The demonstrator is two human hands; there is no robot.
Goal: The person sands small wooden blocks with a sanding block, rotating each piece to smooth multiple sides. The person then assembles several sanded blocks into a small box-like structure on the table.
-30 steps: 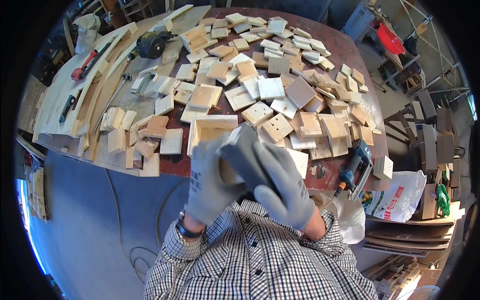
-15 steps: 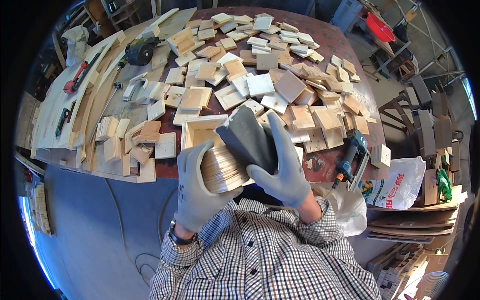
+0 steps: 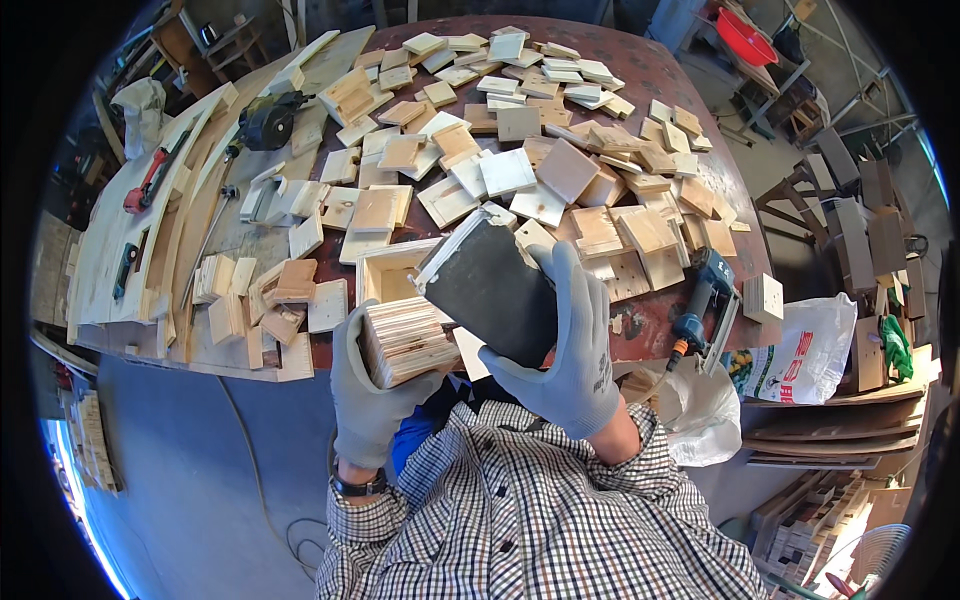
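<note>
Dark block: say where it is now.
In the head view, the dark block is near the centre, in the right hand, up and right of the wood block in the left hand.

Woodworking workshop, nail gun, scattered wood pieces

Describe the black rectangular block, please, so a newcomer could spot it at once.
Start at the dark red worktable strewn with pale wooden pieces. By its near edge, the grey-gloved right grip holds the black rectangular block, right of the striped wooden block in the grey-gloved left grip. Its broad black face sets it apart from those pieces.
</note>
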